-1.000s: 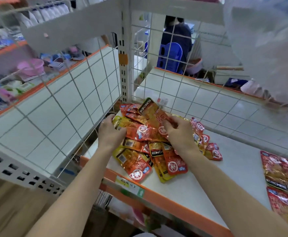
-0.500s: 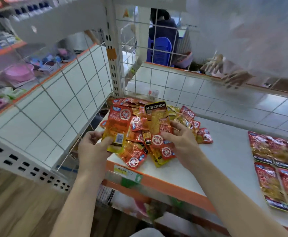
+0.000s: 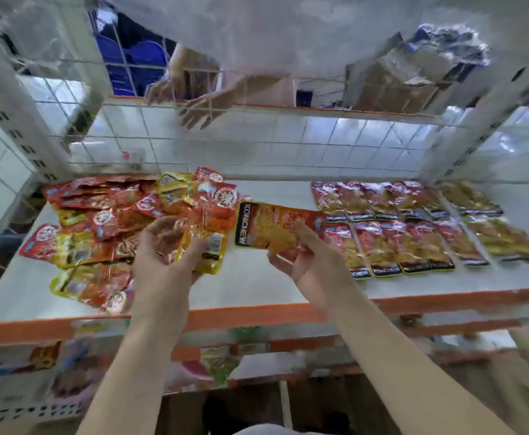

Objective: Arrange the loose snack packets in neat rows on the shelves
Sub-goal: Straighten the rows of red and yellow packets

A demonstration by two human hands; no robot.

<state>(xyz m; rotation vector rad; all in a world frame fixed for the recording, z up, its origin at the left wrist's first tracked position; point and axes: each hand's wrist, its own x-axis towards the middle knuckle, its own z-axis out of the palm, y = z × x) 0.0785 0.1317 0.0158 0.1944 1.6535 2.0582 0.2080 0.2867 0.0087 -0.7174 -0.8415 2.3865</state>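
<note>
Hands apart: your right hand (image 3: pixel 315 262) pinches one packet (image 3: pixel 272 229), your left hand (image 3: pixel 162 255) grips seemingly a bundle (image 3: pixel 214 246); lay the packet square against the rows (image 3: pixel 414 233).

Two grips showed. The right grip (image 3: pixel 313 265) held one packet (image 3: pixel 266 227). The left grip (image 3: pixel 162 259) held a small fan of packets (image 3: pixel 210 249), at least two, though blur hid the exact number. The loose heap (image 3: pixel 106 221) held well over a dozen packets, too jumbled to count. Two neat rows (image 3: pixel 414 237) lay on one shelf (image 3: pixel 250 277), with about six packets in each.
</note>
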